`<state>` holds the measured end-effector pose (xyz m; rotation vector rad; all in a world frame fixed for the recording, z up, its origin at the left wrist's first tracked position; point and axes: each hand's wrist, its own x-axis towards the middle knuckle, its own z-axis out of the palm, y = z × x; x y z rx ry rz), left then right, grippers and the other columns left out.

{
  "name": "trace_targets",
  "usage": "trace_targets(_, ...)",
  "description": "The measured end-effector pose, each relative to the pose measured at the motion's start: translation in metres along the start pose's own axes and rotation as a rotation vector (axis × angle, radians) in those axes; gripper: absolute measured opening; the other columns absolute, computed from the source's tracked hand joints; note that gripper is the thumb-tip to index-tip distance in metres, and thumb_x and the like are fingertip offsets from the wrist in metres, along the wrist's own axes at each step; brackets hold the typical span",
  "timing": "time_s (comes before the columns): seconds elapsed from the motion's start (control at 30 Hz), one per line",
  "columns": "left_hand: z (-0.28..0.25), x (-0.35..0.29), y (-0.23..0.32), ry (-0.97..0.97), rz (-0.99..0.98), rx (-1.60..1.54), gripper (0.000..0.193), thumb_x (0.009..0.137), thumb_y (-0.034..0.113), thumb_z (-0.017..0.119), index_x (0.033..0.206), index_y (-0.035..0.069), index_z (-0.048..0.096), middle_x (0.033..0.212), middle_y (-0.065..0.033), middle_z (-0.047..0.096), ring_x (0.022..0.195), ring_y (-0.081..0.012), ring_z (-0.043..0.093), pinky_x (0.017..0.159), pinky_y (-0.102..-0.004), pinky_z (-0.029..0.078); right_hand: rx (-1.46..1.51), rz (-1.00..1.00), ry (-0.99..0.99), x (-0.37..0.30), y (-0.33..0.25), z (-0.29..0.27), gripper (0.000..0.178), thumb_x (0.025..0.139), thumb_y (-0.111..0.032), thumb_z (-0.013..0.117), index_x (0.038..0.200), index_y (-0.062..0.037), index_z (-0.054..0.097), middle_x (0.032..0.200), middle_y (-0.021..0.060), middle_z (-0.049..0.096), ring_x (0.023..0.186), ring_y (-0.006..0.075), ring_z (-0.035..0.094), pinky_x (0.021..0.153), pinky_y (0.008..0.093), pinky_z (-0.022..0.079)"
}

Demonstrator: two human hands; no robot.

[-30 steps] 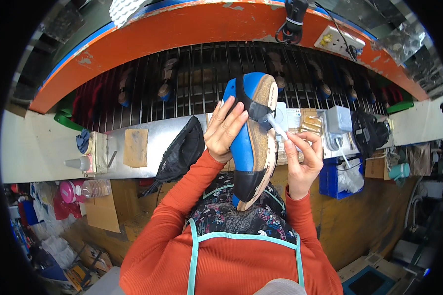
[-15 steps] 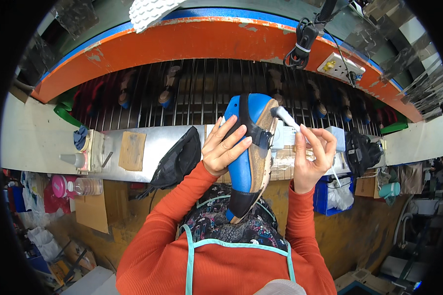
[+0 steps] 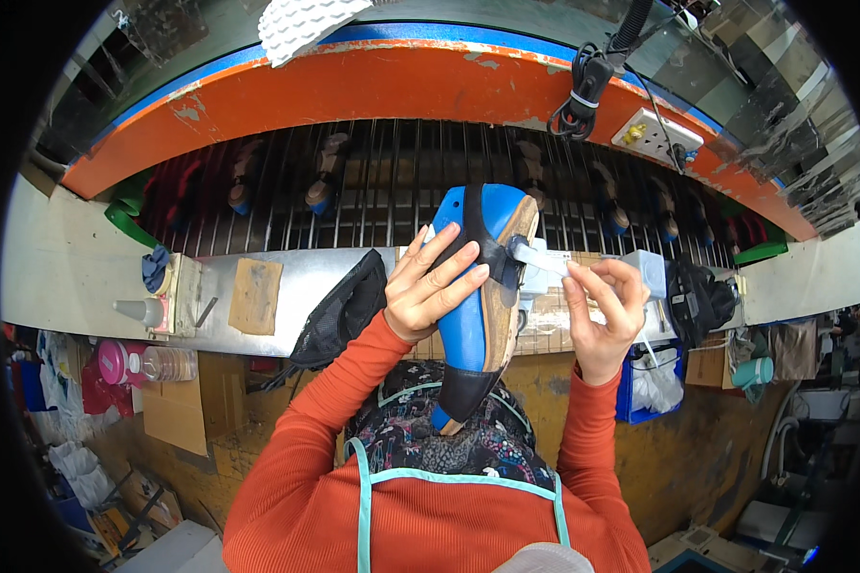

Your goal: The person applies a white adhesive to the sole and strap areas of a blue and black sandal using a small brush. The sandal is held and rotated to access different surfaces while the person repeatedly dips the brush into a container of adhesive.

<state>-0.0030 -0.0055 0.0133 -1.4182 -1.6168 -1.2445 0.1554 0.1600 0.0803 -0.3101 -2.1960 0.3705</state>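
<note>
A shoe upper with black straps is stretched over a blue shoe last (image 3: 463, 334), with a tan, cork-like bottom (image 3: 499, 320) turned to the right. My left hand (image 3: 432, 286) grips the last from the left, fingers laid across its blue side and a black strap. The lower tip of the last reaches down to my patterned apron (image 3: 406, 425). In my right hand (image 3: 607, 320), a brush (image 3: 543, 259) with a white handle is pinched between thumb and fingers. Its dark head touches the strap at the edge of the bottom.
Behind the bench (image 3: 210, 325), a rack of metal rods (image 3: 392, 181) carries several lasts under an orange beam (image 3: 430, 81). A black mesh bag (image 3: 339, 310) and a tan pad (image 3: 255, 295) lie on the left. A blue crate (image 3: 643, 413) stands below right.
The brush head has moved down along the bottom's edge, from near the upper end to the strap. My right hand has shifted slightly down; my left hand keeps its hold.
</note>
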Motion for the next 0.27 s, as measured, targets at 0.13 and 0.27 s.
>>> trace_targets(0.13,-0.002,0.002,0.0,-0.008,0.013,-0.004,0.032,0.08,0.012,0.066,0.111,0.017,0.069,0.121,-0.0078,0.066,0.115,-0.0344,0.06,0.099,-0.05,0.044,0.094,0.051,-0.154,0.01,0.006,-0.012,0.02,0.073,-0.011,0.078,0.093,-0.0134,0.075,0.093,0.0025,0.06,0.077,0.0139,0.056,0.078,0.0285,0.034)
trace_targets(0.27,-0.002,0.004,0.0,-0.002,0.02,-0.019,0.032,0.08,0.013,0.066,0.112,0.017,0.069,0.12,-0.0078,0.066,0.115,-0.0344,0.061,0.099,-0.0499,0.044,0.256,0.162,-0.085,0.014,0.005,-0.011,0.019,0.075,-0.012,0.078,0.093,-0.0121,0.075,0.094,0.002,0.061,0.074,0.013,0.057,0.079,0.0293,0.035)
